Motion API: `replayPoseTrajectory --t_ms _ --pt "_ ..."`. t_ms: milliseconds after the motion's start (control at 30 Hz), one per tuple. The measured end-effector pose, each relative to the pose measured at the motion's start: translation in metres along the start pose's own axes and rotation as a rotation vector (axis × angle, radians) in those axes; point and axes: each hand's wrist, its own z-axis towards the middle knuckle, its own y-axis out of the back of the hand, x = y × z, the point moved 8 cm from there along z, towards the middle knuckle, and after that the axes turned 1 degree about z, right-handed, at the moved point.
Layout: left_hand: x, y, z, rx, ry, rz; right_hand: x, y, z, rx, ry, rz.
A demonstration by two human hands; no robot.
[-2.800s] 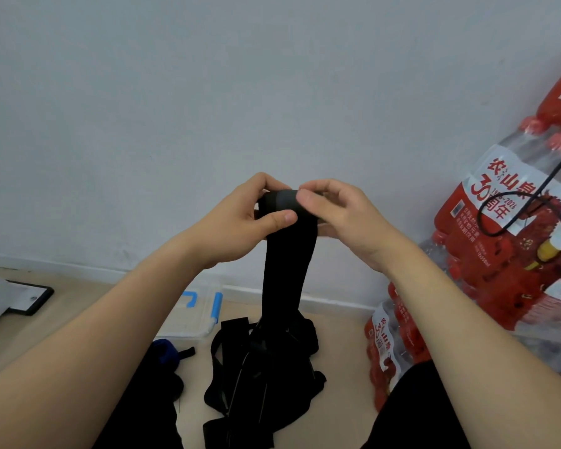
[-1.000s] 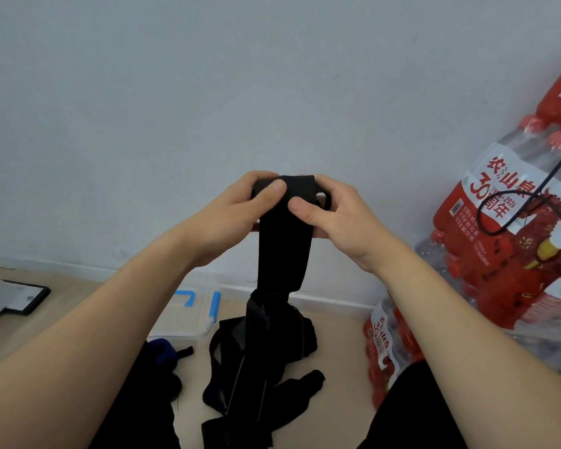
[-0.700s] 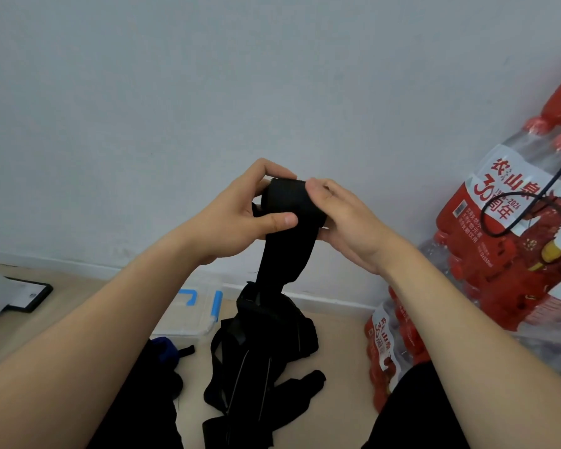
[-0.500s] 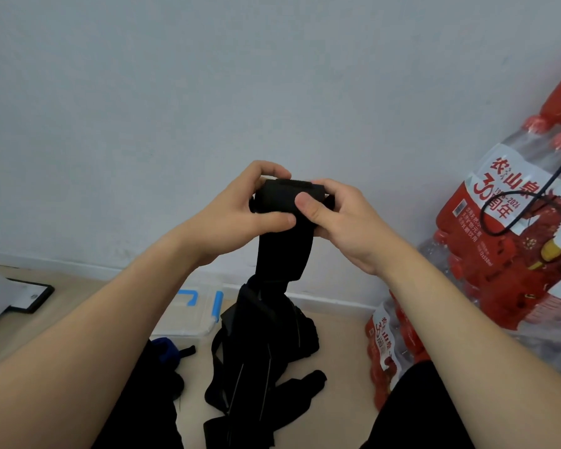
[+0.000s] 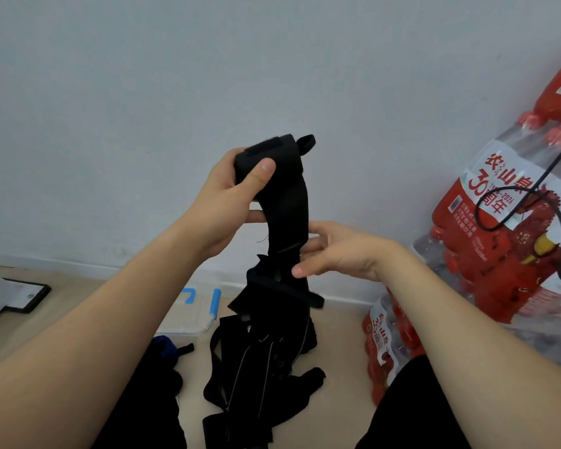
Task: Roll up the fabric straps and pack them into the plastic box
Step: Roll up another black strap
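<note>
Floor [image 5: 340,338]: plastic box [image 5: 191,314] waiting
Left hand [image 5: 221,202]: fingers [image 5: 259,173] grasp roll [image 5: 284,157]
Right hand [image 5: 337,251]: released, brushing tail [image 5: 289,222]
Tip: wind tail taut

The left hand [image 5: 225,202] grips the rolled-up top of a wide black fabric strap [image 5: 287,202], thumb pressed across the front of the roll. Just below that grip the right hand [image 5: 337,251] touches the hanging length with loosely straight fingers. Further below, the strap runs into a heap of tangled black straps [image 5: 256,367], with a clear plastic box with blue latches [image 5: 191,311] down to its left.
</note>
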Motion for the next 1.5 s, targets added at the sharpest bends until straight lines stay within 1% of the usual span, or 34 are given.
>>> replayPoseTrajectory --t_ms 133,200,267,333,400,500,567,700,767,833,900,967,1000,1033,1100,1200,1267,1333,1400,1500 --pt "0.002 -0.002 0.0 -0.017 -0.008 -0.066 -0.001 -0.014 0.013 -0.032 -0.032 -0.08" --pt "0.002 -0.001 0.001 -0.046 -0.017 -0.086 -0.003 -0.019 0.022 -0.082 -0.057 -0.117" --pt "0.001 0.004 0.003 -0.085 -0.024 -0.096 -0.007 -0.021 0.03 -0.148 -0.08 -0.281" --pt "0.002 0.007 0.003 -0.112 -0.025 -0.075 -0.011 -0.024 0.036 -0.155 -0.092 -0.445" --pt "0.003 0.007 0.003 -0.128 -0.022 -0.043 -0.013 -0.027 0.041 -0.136 -0.104 -0.531" --pt "0.002 0.014 0.004 -0.195 -0.037 -0.043 -0.005 -0.022 0.044 -0.229 -0.068 -0.621" --pt "-0.001 0.024 0.006 -0.268 -0.047 -0.059 -0.002 -0.02 0.045 -0.256 -0.038 -0.586" --pt "0.007 0.032 0.009 -0.369 -0.052 -0.017 -0.014 -0.019 0.041 -0.126 -0.113 -0.537" --pt "0.011 0.03 0.01 -0.409 -0.063 0.016 -0.021 -0.021 0.039 -0.059 -0.158 -0.458" --pt "0.013 0.031 0.013 -0.457 -0.065 0.032 -0.022 -0.017 0.036 -0.039 -0.174 -0.411" --pt "0.014 0.036 0.017 -0.497 -0.054 0.025 -0.019 -0.008 0.035 -0.064 -0.159 -0.451" --pt "0.017 0.038 0.021 -0.51 -0.047 0.027 -0.013 0.006 0.035 -0.149 -0.118 -0.608" --pt "0.018 0.039 0.023 -0.514 -0.054 0.047 -0.009 0.014 0.035 -0.202 -0.091 -0.662" --pt "0.018 0.039 0.024 -0.521 -0.071 0.08 -0.005 0.02 0.034 -0.247 -0.063 -0.664" --pt "0.016 0.041 0.026 -0.546 -0.11 0.159 -0.002 0.026 0.034 -0.278 -0.02 -0.545" --pt "0.016 0.05 0.027 -0.595 -0.108 0.206 0.002 0.03 0.031 -0.258 0.031 -0.273" --pt "0.016 0.052 0.027 -0.611 -0.083 0.18 0.006 0.031 0.026 -0.227 0.081 -0.177" --pt "0.014 0.052 0.024 -0.628 -0.085 0.188 0.006 0.029 0.021 -0.171 0.12 -0.136" --pt "0.01 0.048 0.022 -0.624 -0.112 0.233 0.005 0.026 0.018 -0.131 0.117 -0.204" --pt "0.005 0.041 0.021 -0.612 -0.168 0.326 0.0 0.028 0.023 -0.156 0.057 -0.407"
